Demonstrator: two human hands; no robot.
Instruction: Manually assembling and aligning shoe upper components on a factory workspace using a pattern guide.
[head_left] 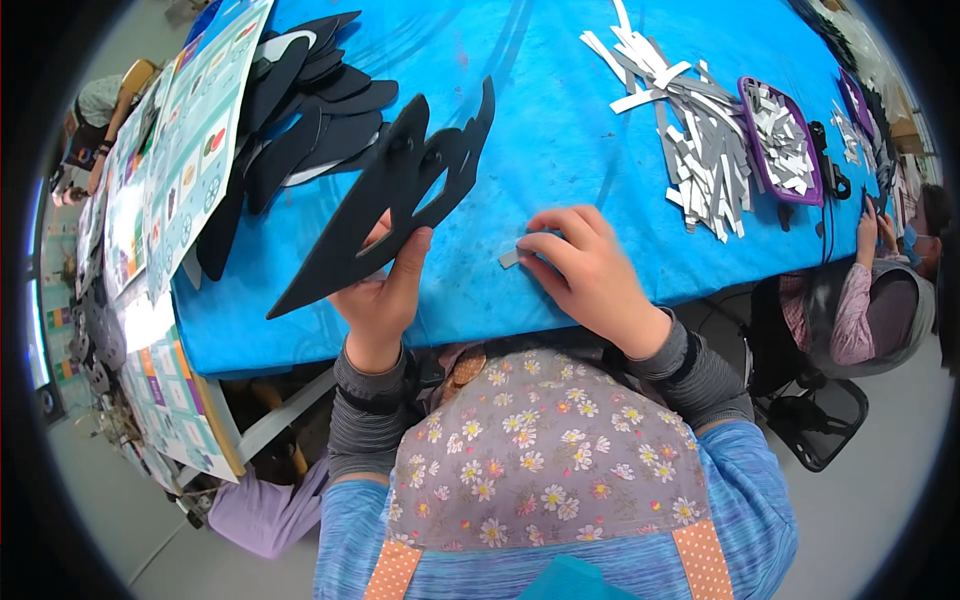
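My left hand point(385, 290) grips a black mask point(370, 215) with eye holes and a jagged outline, holding it tilted above the blue table cover. A finger shows through one of the eye holes. To the right, my right hand point(585, 265) pinches a short grey strip point(510, 259) between thumb and fingers, just over the cover and apart from the mask. Beyond it lies a loose heap of grey and white strips point(700, 150). Beside the heap, a purple basket point(745, 130) holds more short pale strips.
Black mask pieces point(330, 110) are piled at the left, next to printed sheets point(190, 165) on a board. A small black tool point(838, 182) lies right of the basket. At the right edge sits another person point(860, 320), with a black stool point(825, 425) nearby.
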